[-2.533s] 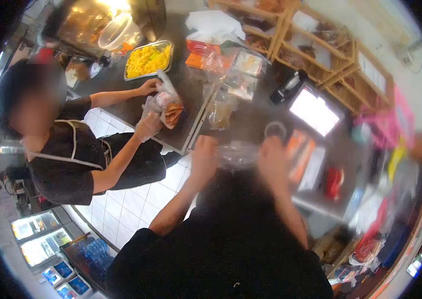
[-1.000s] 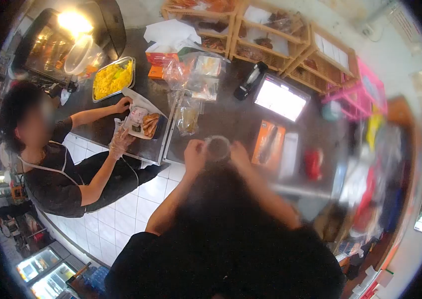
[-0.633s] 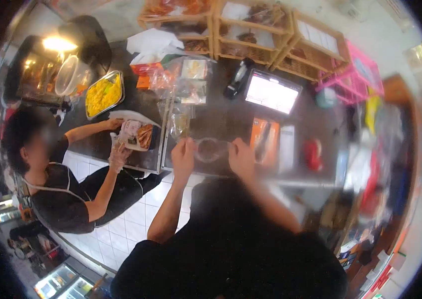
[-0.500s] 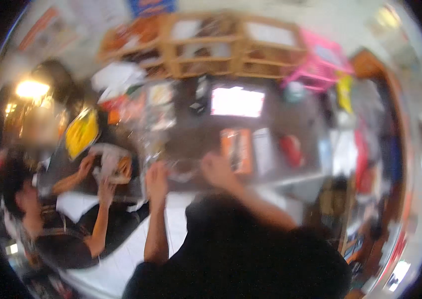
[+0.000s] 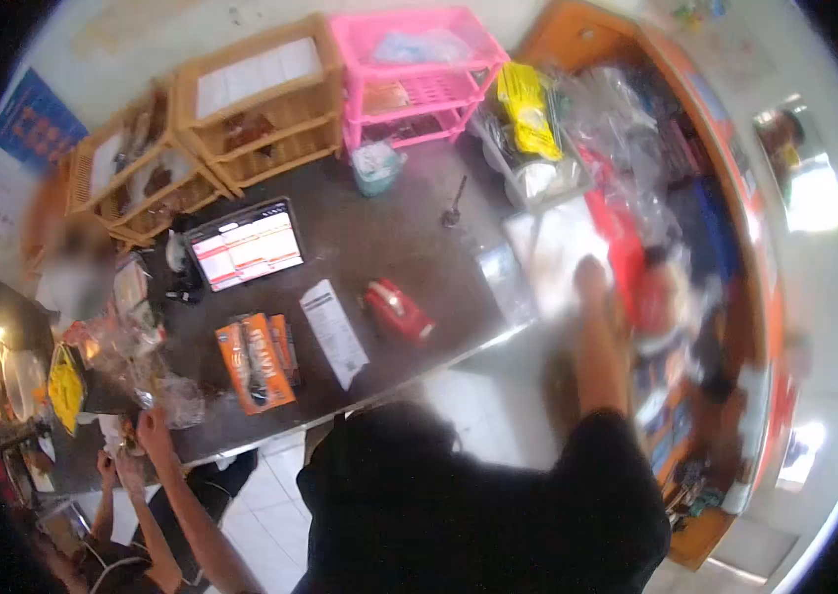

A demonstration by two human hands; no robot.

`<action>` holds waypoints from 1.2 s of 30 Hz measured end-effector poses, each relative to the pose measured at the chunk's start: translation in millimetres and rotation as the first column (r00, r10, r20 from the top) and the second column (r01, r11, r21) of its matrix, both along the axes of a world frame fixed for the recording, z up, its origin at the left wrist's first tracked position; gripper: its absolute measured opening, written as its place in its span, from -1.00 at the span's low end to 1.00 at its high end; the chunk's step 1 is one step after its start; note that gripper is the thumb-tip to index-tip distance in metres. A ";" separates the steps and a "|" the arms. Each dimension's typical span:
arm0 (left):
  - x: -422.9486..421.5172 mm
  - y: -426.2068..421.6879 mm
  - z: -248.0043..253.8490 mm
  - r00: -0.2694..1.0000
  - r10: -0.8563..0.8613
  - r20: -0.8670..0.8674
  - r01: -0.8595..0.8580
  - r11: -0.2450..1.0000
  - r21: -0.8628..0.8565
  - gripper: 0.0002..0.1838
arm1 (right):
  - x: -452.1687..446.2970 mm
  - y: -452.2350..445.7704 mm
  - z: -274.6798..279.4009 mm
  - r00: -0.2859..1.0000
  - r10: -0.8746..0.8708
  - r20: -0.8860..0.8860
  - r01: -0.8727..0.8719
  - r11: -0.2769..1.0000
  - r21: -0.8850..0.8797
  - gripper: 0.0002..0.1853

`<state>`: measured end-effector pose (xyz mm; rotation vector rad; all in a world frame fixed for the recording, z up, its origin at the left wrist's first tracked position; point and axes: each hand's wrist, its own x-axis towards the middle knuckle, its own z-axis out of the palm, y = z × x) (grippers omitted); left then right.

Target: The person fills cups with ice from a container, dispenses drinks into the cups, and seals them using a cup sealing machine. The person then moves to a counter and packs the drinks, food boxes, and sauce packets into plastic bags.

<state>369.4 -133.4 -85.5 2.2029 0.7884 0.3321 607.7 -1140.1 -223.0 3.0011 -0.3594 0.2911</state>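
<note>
My left hand (image 5: 154, 433) is at the lower left, its fingers pressed together beside crumpled clear plastic (image 5: 179, 396); what they hold is too small to make out. It is close to a co-worker's hands (image 5: 122, 463), which are at some small food item. At the right, my right hand (image 5: 592, 280) reaches over a white sheet or bag (image 5: 558, 243), next to red plastic (image 5: 617, 238). That hand is blurred, and its fingers cannot be made out.
On the dark counter (image 5: 379, 238) are a lit tablet (image 5: 246, 245), orange packets (image 5: 256, 363), a paper slip (image 5: 334, 335) and a red object (image 5: 397, 311). Wooden racks (image 5: 261, 99) and a pink rack (image 5: 419, 69) line the back. A grey basket (image 5: 538, 178) holds yellow packaging (image 5: 528, 109).
The view has swung to the right. My hands, earlier close together with clear plastic between them, are now far apart, the right one out over the bags at the right.
</note>
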 end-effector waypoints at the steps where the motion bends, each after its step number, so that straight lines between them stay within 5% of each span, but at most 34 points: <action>1: 1.4 11.7 -17.9 0.994 0.070 -0.080 -0.071 0.997 -0.013 -0.64 | 3.1 -22.2 8.1 1.000 0.012 -0.020 -0.012 1.000 0.003 -0.86; 2: 11.9 -21.8 18.3 0.988 0.065 -0.138 -0.043 0.987 0.153 -0.65 | -3.8 -33.8 30.4 0.945 0.127 -0.301 -0.109 0.991 0.078 -0.71; 3: 14.4 -13.0 -5.0 0.978 0.043 -0.204 -0.020 0.993 0.115 -0.66 | -0.8 -30.9 33.5 0.791 0.276 -0.546 -0.205 0.960 0.189 -0.54; 5: 16.8 -30.3 -4.1 0.958 0.238 -0.160 -0.174 0.926 0.335 -0.70 | 2.4 -54.6 9.1 0.744 0.481 -0.464 -0.320 0.866 0.385 -0.49; 6: -2.1 -22.0 -7.1 0.980 0.143 -0.140 -0.053 0.860 0.508 -0.71 | 4.1 -63.4 -4.7 0.732 0.566 -0.379 -0.365 0.796 0.483 -0.46; 7: -3.3 -16.4 -8.2 0.973 0.182 -0.145 -0.087 0.863 0.497 -0.71 | 7.5 -76.0 -18.0 0.729 0.623 -0.282 -0.403 0.725 0.559 -0.43; 12: 10.3 -36.8 17.4 0.942 0.289 -0.169 -0.181 0.864 0.471 -0.55 | 29.5 -95.7 -30.2 0.719 0.478 -0.505 -0.159 0.820 0.550 -0.37; 14: 10.9 -48.0 20.1 0.959 0.282 0.038 -0.267 0.847 0.461 -0.39 | 30.4 -97.7 -35.1 0.725 0.442 -0.529 -0.075 0.813 0.577 -0.34; 17: 9.9 -77.7 24.6 0.894 0.407 0.188 -0.448 0.787 0.424 -0.41 | 39.0 -99.9 -41.0 0.710 0.411 -0.572 0.111 0.736 0.667 -0.30; 19: 12.2 -108.3 39.5 0.904 0.396 0.162 -0.424 0.778 0.465 -0.39 | 35.5 -110.3 -53.2 0.708 0.451 -0.542 -0.120 0.835 0.538 -0.50; 20: 15.6 -126.0 47.0 0.896 0.411 0.169 -0.445 0.828 0.343 -0.39 | 32.3 -120.3 -63.7 0.700 0.489 -0.521 -0.296 0.862 0.411 -0.61; 23: 6.5 -152.3 43.2 0.893 0.386 0.231 -0.428 0.888 0.170 -0.44 | 19.0 -173.9 -117.4 0.637 0.669 -0.382 -0.756 0.640 -0.139 -0.86; 24: 5.1 -164.4 51.4 0.887 0.366 0.281 -0.415 0.898 0.143 -0.45 | 19.9 -166.9 -98.5 0.656 0.673 -0.341 -0.752 0.622 -0.218 -0.87; 26: -3.8 -179.2 58.9 0.874 0.333 0.353 -0.385 0.918 0.089 -0.48 | 35.1 -124.5 -27.9 0.678 0.476 -0.560 -0.599 0.800 -0.046 -0.91; 30: -7.2 -219.0 72.7 0.921 0.343 0.185 -0.362 0.929 0.080 -0.51 | 57.3 -93.7 71.9 0.882 0.383 -0.273 -0.322 0.915 0.243 -0.88; 33: 47.9 -297.1 101.2 0.973 -0.014 0.232 -0.063 0.945 0.320 -0.55 | 70.7 -20.2 196.5 0.944 0.328 0.047 -0.293 0.761 0.578 -0.85; 35: 98.1 -388.1 146.0 0.945 -0.167 0.280 0.225 0.955 -0.193 -0.57 | 66.2 47.9 278.5 0.922 0.339 0.185 -0.355 0.553 0.754 -0.81; 36: 118.7 -424.5 179.5 0.874 -0.445 0.197 0.457 0.889 -0.018 -0.47 | 59.8 85.3 311.7 0.901 0.381 0.208 -0.378 0.452 0.808 -0.80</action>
